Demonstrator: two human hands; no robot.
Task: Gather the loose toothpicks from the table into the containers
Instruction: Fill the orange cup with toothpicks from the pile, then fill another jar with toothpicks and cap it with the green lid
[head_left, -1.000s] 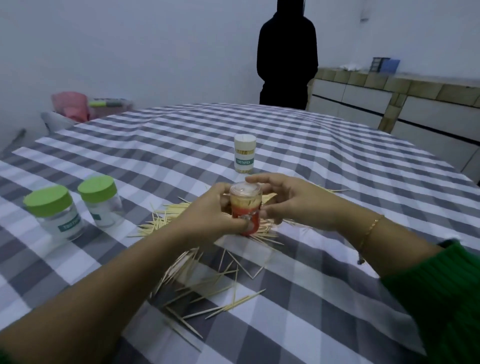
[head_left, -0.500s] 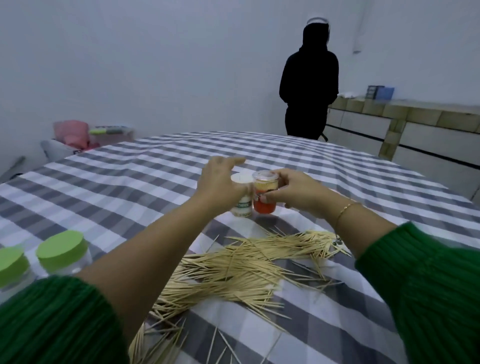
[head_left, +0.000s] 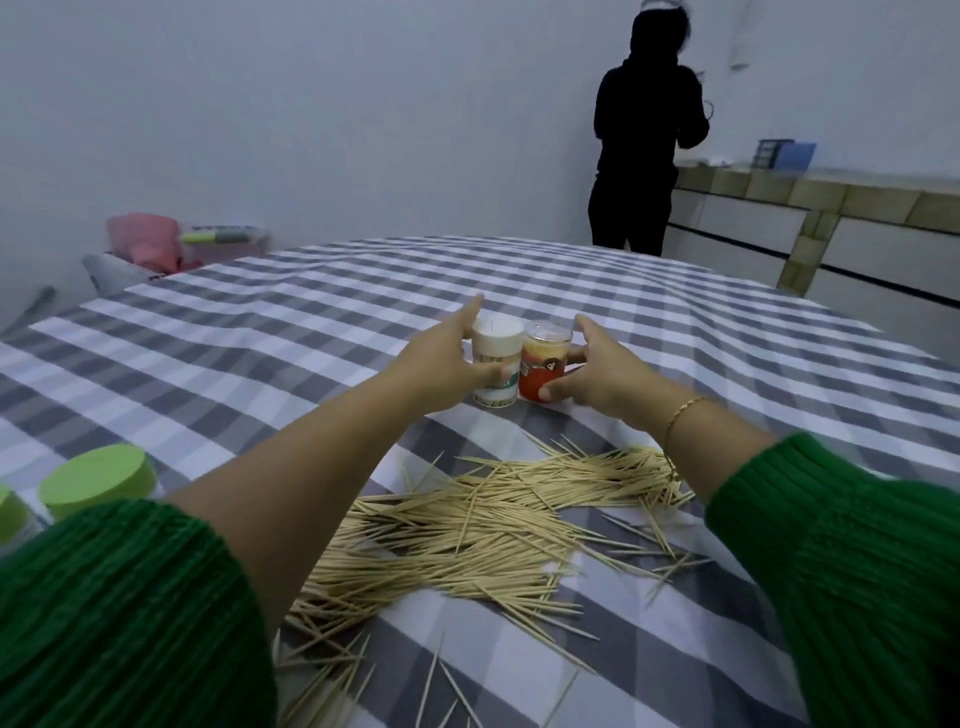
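A big heap of loose toothpicks (head_left: 483, 525) lies on the grey-and-white checked tablecloth (head_left: 291, 322) between my forearms. Beyond it stand two small containers side by side: a white-lidded one (head_left: 497, 364) and a red one with a clear lid (head_left: 545, 364). My left hand (head_left: 441, 364) curls round the white container, thumb across its front. My right hand (head_left: 592, 374) grips the red container, which stands on the cloth touching the white one.
Two green-lidded jars (head_left: 98, 480) stand at the near left edge. A person in black (head_left: 644, 140) stands beyond the table by a tiled counter (head_left: 831, 208). A pink item (head_left: 145, 239) sits on a chair at the far left.
Both hands have reached further out over the table. The red container came down beside the white one, and my left hand has closed round the white container.
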